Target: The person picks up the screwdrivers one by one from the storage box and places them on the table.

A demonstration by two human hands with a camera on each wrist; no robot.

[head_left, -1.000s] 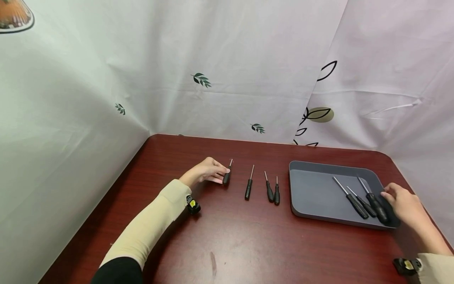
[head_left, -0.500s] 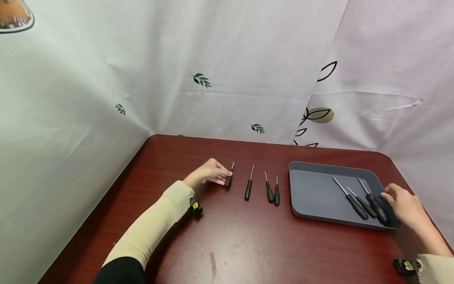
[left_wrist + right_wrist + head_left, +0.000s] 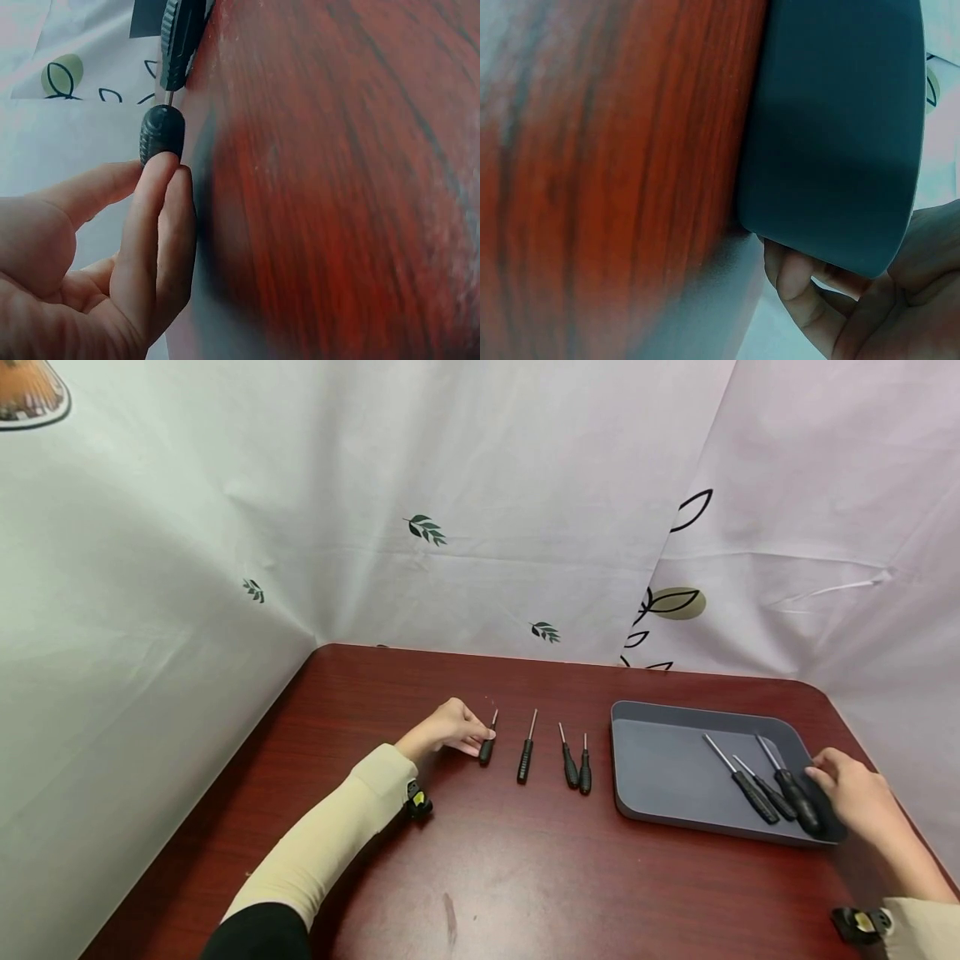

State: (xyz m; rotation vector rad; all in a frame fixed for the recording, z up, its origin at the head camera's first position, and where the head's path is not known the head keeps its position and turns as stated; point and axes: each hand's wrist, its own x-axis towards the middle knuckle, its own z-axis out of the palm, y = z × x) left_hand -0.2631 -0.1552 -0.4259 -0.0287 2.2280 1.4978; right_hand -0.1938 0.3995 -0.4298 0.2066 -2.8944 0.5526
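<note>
My left hand (image 3: 452, 727) pinches the black handle of a small screwdriver (image 3: 487, 752), its metal shaft pointing away from me. In the left wrist view, thumb and fingers of that hand (image 3: 142, 247) meet at the handle's rounded end (image 3: 163, 133). Just right of it lies another screwdriver (image 3: 525, 762), then two smaller ones (image 3: 570, 768) side by side. At the far right my right hand (image 3: 855, 789) grips the right edge of the grey tray (image 3: 660, 760); in the right wrist view its fingers (image 3: 802, 285) curl against the tray's end wall (image 3: 832, 150).
Three black-handled screwdrivers (image 3: 753, 795) lie in the right part of the tray. The dark red table (image 3: 555, 877) meets white printed cloth (image 3: 480, 585) at its back and sides.
My left hand has moved a little to the right and toward me with the screwdriver, nearer the neighbouring one. My right hand and the tray have stayed in place.
</note>
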